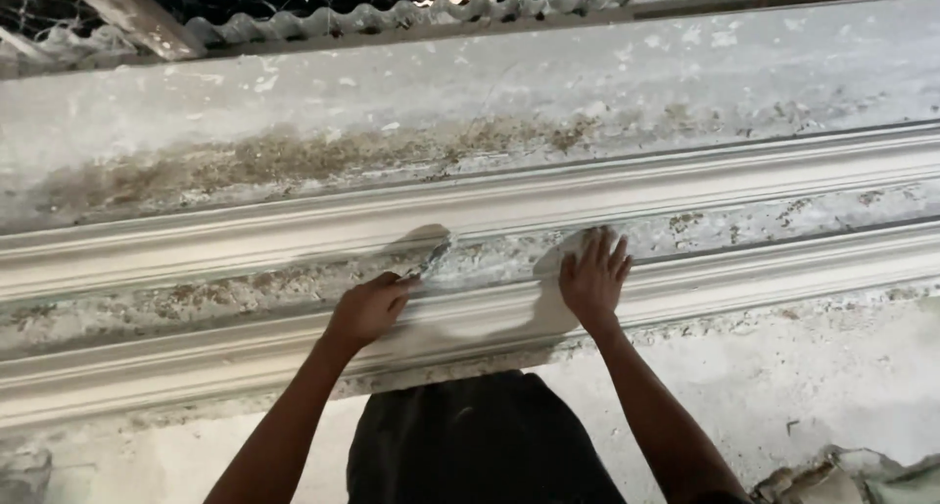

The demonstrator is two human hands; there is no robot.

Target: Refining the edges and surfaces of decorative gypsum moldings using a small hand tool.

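Wall: rough grey plaster wall (509,83), brown stains across the middle, corrugated sheet (392,16) and wire mesh along the top edge.
Moulding: long ridged plaster moulding (744,171) runs across the wall left to right, with raised bands above and below a rough recessed strip.
Left hand: left hand (370,308) closed around a small trowel (431,259); fingers curled tight on the handle, blade tip against the recessed strip, just under the upper band.
Right hand: right hand (593,279) holds nothing; fingers spread open, palm flat on the moulding just right of the trowel.
Shadows: both hands cast dark shadows on the plaster to their left.
Below: dark clothing (480,445) between the forearms.
Bottom right: crumpled bag or debris (842,477), can't tell which.
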